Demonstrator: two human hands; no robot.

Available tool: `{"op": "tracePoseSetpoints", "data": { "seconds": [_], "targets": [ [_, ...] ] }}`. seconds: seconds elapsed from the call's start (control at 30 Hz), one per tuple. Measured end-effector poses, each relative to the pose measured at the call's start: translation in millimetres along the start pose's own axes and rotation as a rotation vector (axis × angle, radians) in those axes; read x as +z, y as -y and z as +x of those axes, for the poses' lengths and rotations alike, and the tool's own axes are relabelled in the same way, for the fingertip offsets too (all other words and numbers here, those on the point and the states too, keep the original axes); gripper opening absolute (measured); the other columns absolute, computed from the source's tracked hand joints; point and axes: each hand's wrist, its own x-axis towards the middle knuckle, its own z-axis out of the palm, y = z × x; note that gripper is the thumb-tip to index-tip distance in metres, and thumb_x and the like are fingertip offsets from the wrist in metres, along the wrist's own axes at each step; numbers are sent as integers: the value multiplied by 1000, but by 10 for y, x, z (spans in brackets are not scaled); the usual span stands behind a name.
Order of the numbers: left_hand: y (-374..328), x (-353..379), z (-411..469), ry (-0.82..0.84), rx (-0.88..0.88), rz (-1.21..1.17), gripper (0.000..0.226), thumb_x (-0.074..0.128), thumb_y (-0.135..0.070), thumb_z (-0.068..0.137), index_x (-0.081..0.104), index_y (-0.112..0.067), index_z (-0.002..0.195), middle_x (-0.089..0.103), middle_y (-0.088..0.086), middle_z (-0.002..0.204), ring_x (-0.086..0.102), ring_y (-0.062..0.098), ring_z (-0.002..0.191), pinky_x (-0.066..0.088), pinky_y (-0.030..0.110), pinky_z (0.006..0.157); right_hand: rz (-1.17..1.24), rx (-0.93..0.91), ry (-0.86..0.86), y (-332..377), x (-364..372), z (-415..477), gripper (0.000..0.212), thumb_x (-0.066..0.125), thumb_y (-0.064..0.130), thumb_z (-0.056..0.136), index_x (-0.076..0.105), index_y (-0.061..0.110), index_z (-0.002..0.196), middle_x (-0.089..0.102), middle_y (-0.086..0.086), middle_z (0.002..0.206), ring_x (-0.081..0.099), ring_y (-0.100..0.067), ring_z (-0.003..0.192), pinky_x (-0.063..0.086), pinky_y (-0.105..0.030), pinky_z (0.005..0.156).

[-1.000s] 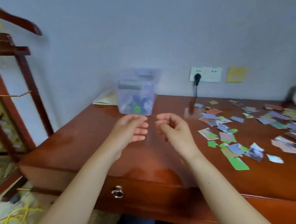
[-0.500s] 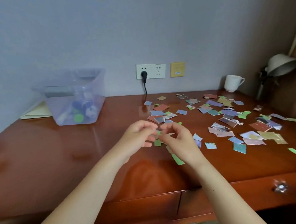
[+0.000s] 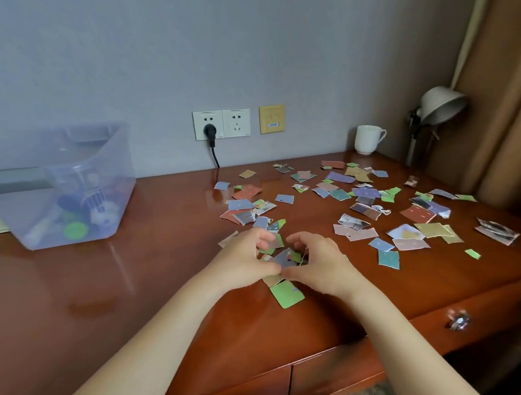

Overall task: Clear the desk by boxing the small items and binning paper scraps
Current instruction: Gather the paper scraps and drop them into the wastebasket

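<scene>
Reads as a private room in a home or hotel, not a workplace. Shown by a glossy red-brown wooden counter (image 3: 166, 279) with drawers and a glinting drawer knob (image 3: 458, 322), a white mug (image 3: 368, 138) and a bent-neck lamp (image 3: 441, 105) in the far right corner, a heavy tan curtain (image 3: 503, 91) just beside them, and wall sockets (image 3: 222, 124) on a plain blue-grey wall (image 3: 152, 51).
</scene>
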Motion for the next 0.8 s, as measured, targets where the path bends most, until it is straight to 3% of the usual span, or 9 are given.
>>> {"op": "tracePoseSetpoints", "data": {
  "seconds": [0.17, 0.27, 0.5, 0.67, 0.8],
  "targets": [
    [109, 6, 110, 29, 59, 193, 69, 75, -43, 72, 43, -39, 133, 44, -15, 133, 35, 9, 125, 38, 32, 98, -29, -18, 152, 4, -77, 129, 72, 75, 29, 72, 46, 32, 138, 50, 10, 132, 32, -15, 126, 39, -35, 103],
    [136, -19, 166, 41, 71, 250, 70, 72, -47, 76, 39, -38, 137, 37, -11, 141, 28, 13, 134, 31, 36, 104, -52, -4, 199, 24, -114, 232, 71, 78, 27, 71, 49, 31, 135, 47, 10, 130, 37, -15, 124, 41, -39, 104],
    [146, -80, 319, 66, 55, 300, 78, 69, -49, 80, 31, -34, 146, 28, -7, 155, 14, 19, 145, 22, 44, 112, -62, 23, 340, 131, -194, 448, 59, 82, 16, 70, 59, 22, 123, 56, 6, 101, 59, -12, 84, 47, -20, 69],
    [209, -88, 446, 44, 60, 248, 76, 73, -49, 76, 38, -36, 142, 38, -7, 148, 29, 18, 135, 35, 43, 107, -33, 79, 399, 160, -229, 519, 48, 82, 15, 70, 59, 15, 112, 57, 1, 90, 60, -13, 68, 50, -25, 61],
    [253, -55, 469, 16, 81, 171, 67, 74, -46, 76, 47, -35, 136, 50, -9, 132, 42, 14, 123, 42, 43, 103, -61, 56, 374, 127, -212, 539, 43, 84, 22, 65, 64, 17, 103, 57, 2, 90, 56, -14, 78, 50, -29, 69]
  ]
}}
